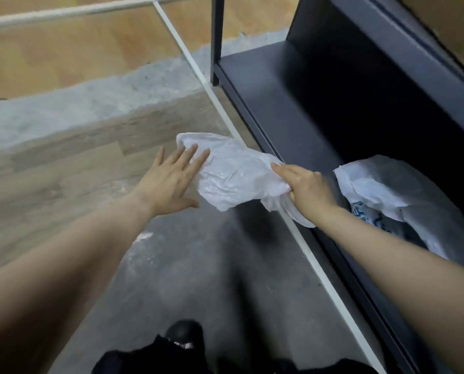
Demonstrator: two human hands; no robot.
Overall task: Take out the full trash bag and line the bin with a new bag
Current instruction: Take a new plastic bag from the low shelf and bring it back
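You have two plastic bags in view: one crumpled white bag (233,174) held above the floor just in front of the dark shelf unit (293,103), and a second white bag with blue print (382,193) on the low shelf to the right. Your right hand (306,188) grips the first bag's bunched end in curled fingers, while your left hand (168,182) is spread flat, fingertips touching its other end. The printed bag's far side blurs into shadow, and one dark shoe (183,333) is partly cut off below.
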